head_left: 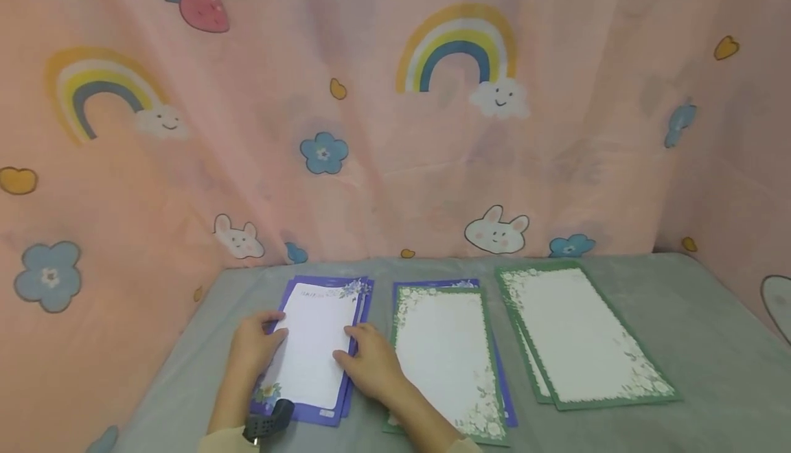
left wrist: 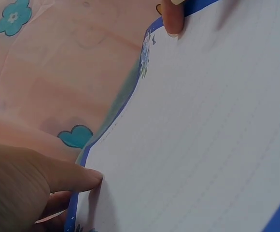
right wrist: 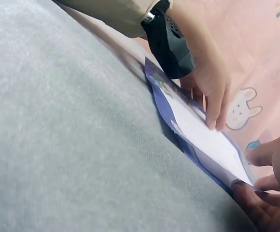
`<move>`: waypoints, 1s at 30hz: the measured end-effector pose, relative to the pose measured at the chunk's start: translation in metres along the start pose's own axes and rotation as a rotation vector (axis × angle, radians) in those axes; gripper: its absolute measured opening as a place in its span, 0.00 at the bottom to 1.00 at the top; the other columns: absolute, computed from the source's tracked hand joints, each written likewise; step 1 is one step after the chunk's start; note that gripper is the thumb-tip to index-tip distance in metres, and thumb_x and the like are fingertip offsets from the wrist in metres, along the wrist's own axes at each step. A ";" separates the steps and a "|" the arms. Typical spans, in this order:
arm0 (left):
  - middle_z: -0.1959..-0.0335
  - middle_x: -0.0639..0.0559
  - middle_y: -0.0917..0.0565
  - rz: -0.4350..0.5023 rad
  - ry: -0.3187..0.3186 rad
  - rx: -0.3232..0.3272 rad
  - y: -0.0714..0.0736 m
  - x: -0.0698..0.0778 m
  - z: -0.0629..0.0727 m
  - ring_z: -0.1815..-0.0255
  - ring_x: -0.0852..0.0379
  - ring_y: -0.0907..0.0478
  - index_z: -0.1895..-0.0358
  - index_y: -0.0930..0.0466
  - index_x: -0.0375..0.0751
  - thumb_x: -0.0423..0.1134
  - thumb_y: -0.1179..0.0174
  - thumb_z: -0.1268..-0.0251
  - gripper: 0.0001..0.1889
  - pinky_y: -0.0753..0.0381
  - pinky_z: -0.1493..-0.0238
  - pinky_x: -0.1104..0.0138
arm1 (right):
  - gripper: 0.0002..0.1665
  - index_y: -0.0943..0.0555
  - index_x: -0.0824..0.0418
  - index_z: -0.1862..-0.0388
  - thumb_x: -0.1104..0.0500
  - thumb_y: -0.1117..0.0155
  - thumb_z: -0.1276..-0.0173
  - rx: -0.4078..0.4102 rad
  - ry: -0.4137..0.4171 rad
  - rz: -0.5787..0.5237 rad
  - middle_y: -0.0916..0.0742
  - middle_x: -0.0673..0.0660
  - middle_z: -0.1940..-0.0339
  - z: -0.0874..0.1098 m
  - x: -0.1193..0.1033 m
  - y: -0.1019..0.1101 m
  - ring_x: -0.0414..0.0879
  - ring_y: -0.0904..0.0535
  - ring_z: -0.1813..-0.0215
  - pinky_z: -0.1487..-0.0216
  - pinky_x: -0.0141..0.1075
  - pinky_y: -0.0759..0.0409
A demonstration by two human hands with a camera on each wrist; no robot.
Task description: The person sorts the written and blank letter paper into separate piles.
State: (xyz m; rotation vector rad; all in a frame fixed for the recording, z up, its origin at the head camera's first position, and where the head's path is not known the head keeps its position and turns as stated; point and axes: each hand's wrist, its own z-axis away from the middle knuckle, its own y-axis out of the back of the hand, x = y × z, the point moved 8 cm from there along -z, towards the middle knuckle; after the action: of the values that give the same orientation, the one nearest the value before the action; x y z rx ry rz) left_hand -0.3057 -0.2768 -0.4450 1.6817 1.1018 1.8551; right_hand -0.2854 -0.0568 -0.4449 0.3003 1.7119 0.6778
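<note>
My left hand [head_left: 250, 346] grips the left edge of a purple-bordered sheet of letter paper [head_left: 312, 357], and my right hand [head_left: 373, 364] pinches its right edge. The sheet has a white middle and flowers printed in two corners. It overlaps another purple-bordered sheet [head_left: 367, 302] showing along its right side. In the left wrist view, the paper [left wrist: 193, 116] bends, with the left thumb on its face. The right wrist view shows the right thumb [right wrist: 260, 154] above the paper's edge and fingers beneath.
Right of the hands, a green-bordered sheet [head_left: 441, 350] lies over a purple-bordered one [head_left: 503, 377]. Farther right, two green-bordered sheets [head_left: 587, 336] overlap. A grey cloth [head_left: 179, 384] covers the table, and a pink printed curtain [head_left: 383, 165] hangs behind.
</note>
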 end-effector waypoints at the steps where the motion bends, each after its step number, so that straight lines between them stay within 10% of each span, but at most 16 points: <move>1: 0.35 0.28 0.24 -0.008 0.003 0.001 -0.001 0.001 0.001 0.32 0.29 0.28 0.39 0.21 0.32 0.32 0.39 0.32 0.19 0.30 0.32 0.39 | 0.30 0.19 0.68 0.39 0.52 0.31 0.36 0.006 -0.003 0.000 0.18 0.70 0.37 0.001 0.000 0.000 0.66 0.22 0.34 0.33 0.60 0.26; 15: 0.34 0.26 0.26 -0.120 0.006 -0.029 -0.004 0.003 0.002 0.29 0.28 0.33 0.39 0.21 0.29 0.36 0.40 0.31 0.20 0.34 0.29 0.38 | 0.25 0.16 0.66 0.44 0.51 0.33 0.33 0.071 0.022 0.082 0.13 0.64 0.44 0.010 -0.006 0.025 0.60 0.17 0.40 0.37 0.54 0.21; 19: 0.36 0.26 0.24 -0.148 -0.007 -0.016 0.001 0.012 0.006 0.31 0.27 0.30 0.38 0.22 0.29 0.39 0.42 0.30 0.21 0.32 0.31 0.37 | 0.21 0.15 0.64 0.46 0.51 0.34 0.30 0.051 0.055 0.009 0.10 0.62 0.55 0.012 -0.014 0.042 0.47 0.15 0.67 0.59 0.41 0.15; 23: 0.41 0.31 0.18 -0.050 -0.067 -0.038 -0.007 0.038 0.012 0.40 0.32 0.21 0.40 0.19 0.34 0.41 0.43 0.28 0.20 0.23 0.40 0.42 | 0.20 0.15 0.63 0.45 0.51 0.36 0.28 0.006 0.070 -0.068 0.11 0.59 0.64 0.016 -0.012 0.061 0.35 0.28 0.82 0.79 0.30 0.26; 30: 0.52 0.44 0.11 0.166 -0.293 -0.194 -0.055 0.112 0.039 0.61 0.54 0.15 0.47 0.14 0.40 0.39 0.38 0.31 0.13 0.18 0.63 0.64 | 0.15 0.13 0.60 0.49 0.52 0.35 0.28 0.081 0.060 -0.046 0.10 0.57 0.50 0.032 0.023 0.105 0.41 0.15 0.64 0.70 0.29 0.20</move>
State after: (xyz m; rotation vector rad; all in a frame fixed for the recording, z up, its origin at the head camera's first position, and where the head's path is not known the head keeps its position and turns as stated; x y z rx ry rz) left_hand -0.3012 -0.1489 -0.4172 1.8992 0.6621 1.6766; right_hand -0.2768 0.0479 -0.4055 0.2991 1.8012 0.5894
